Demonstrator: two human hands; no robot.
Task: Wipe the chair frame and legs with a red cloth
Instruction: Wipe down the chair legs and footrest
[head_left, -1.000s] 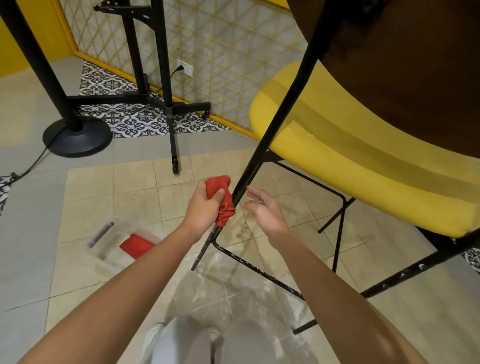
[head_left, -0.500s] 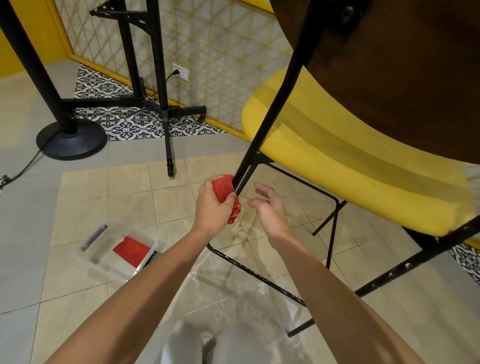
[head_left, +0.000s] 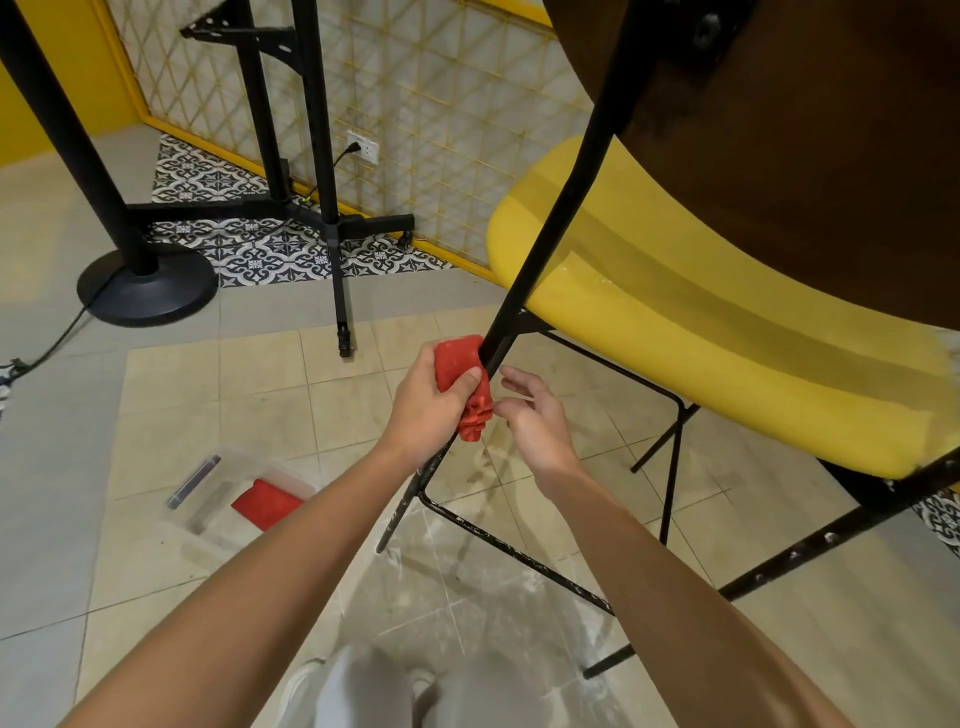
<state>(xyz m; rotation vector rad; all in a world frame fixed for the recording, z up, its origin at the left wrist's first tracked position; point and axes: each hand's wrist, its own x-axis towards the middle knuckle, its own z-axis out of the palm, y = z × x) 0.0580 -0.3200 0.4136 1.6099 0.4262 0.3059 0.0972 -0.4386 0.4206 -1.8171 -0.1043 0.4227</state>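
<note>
A tilted chair with a yellow seat (head_left: 701, 322) and a black metal frame fills the right side. Its long black leg (head_left: 561, 197) runs diagonally down to the floor at centre. My left hand (head_left: 426, 410) grips a red cloth (head_left: 465, 382) wrapped around that leg, just below the seat. My right hand (head_left: 535, 421) hovers beside the cloth and leg with relaxed fingers, holding nothing. A thin black crossbar (head_left: 514, 551) joins the legs near the floor and shows white specks.
A clear plastic box (head_left: 228, 493) with a second red cloth (head_left: 267, 503) lies on the tiled floor at left. A black round stand base (head_left: 148, 288) and a black pole stand (head_left: 337, 270) are behind. A patterned wall is at the back.
My left hand has slid the red cloth up the chair leg toward the seat. My right hand stays beside it, open.
</note>
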